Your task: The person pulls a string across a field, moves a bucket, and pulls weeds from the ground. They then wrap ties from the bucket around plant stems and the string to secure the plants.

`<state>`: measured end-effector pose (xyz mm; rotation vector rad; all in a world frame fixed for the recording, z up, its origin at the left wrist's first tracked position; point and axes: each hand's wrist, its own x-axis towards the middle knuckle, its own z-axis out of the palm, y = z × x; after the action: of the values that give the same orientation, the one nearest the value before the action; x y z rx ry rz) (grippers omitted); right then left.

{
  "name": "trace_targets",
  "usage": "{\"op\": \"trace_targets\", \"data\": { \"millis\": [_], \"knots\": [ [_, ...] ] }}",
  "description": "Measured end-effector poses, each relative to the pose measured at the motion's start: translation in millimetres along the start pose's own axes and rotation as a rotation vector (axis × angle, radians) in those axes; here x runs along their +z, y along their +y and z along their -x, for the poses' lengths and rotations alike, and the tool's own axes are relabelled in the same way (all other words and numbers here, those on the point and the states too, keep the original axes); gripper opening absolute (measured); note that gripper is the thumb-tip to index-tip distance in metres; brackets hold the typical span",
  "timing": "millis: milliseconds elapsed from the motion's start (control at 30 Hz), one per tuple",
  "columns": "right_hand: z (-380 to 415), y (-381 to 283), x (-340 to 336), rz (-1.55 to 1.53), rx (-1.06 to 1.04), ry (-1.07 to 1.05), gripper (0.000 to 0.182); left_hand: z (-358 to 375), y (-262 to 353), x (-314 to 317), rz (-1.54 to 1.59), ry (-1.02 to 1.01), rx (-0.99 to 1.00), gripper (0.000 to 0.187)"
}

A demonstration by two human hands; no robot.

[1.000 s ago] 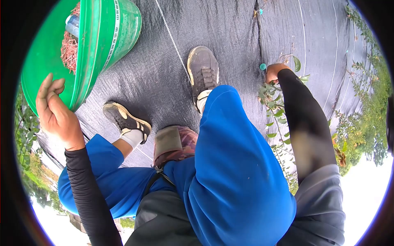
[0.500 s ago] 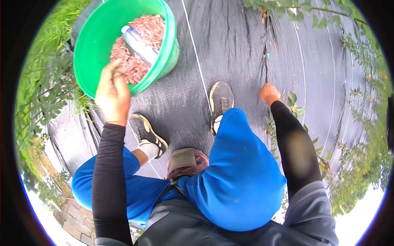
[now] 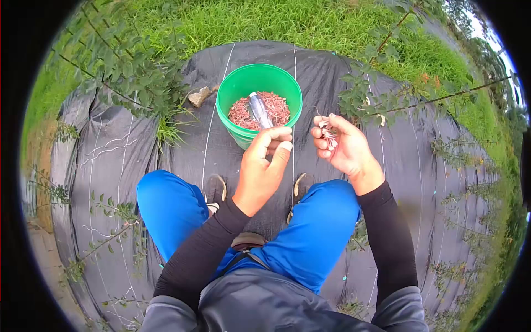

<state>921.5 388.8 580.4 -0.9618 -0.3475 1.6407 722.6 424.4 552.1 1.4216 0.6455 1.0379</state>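
Note:
A green bucket (image 3: pixel 260 74) stands on black ground sheeting, with many small pinkish pieces (image 3: pixel 276 109) and a clear bottle (image 3: pixel 260 112) lying in it. My left hand (image 3: pixel 265 166) is just below the bucket's near rim, fingers curled and thumb close to them; whatever it may hold is hidden. To the right of the bucket, my right hand (image 3: pixel 347 145) is turned palm up, its fingers wrapped round a small bunch of pinkish pieces (image 3: pixel 328 135). A thin strand sticks up from that bunch.
Black sheeting (image 3: pixel 182 138) with white lines lies under my feet. Leafy branches reach in at the upper left and from the right. A stone (image 3: pixel 199 97) lies left of the bucket, and grass (image 3: pixel 249 25) grows beyond the sheeting.
The view has shifted, and the bucket now appears near the centre. My left hand has left the bucket's opening. My right hand has come in from the far right and shows pinkish pieces.

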Motion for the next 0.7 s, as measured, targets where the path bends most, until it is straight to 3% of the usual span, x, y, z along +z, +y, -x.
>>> {"op": "trace_targets", "data": {
  "millis": [167, 233, 333, 533, 700],
  "knots": [
    [18, 46, 58, 0.044, -0.058, 0.134, 0.025, 33, 49, -8, -0.171, 0.036, 0.154, 0.029],
    [17, 65, 67, 0.066, -0.088, 0.105, 0.022, 42, 54, -14, -0.375, 0.084, 0.243, 0.030],
    [15, 91, 82, 0.189, -0.196, 0.218, 0.020, 50, 37, -21, -0.447, 0.123, 0.220, 0.027],
    [6, 116, 80, 0.261, -0.190, 0.307, 0.020, 55, 13, -30, -0.634, 0.125, 0.196, 0.013],
    [-1, 123, 74, 0.238, -0.127, 0.371, 0.021, 48, -7, -40, -0.343, 0.074, -0.079, 0.009]
  ]
}}
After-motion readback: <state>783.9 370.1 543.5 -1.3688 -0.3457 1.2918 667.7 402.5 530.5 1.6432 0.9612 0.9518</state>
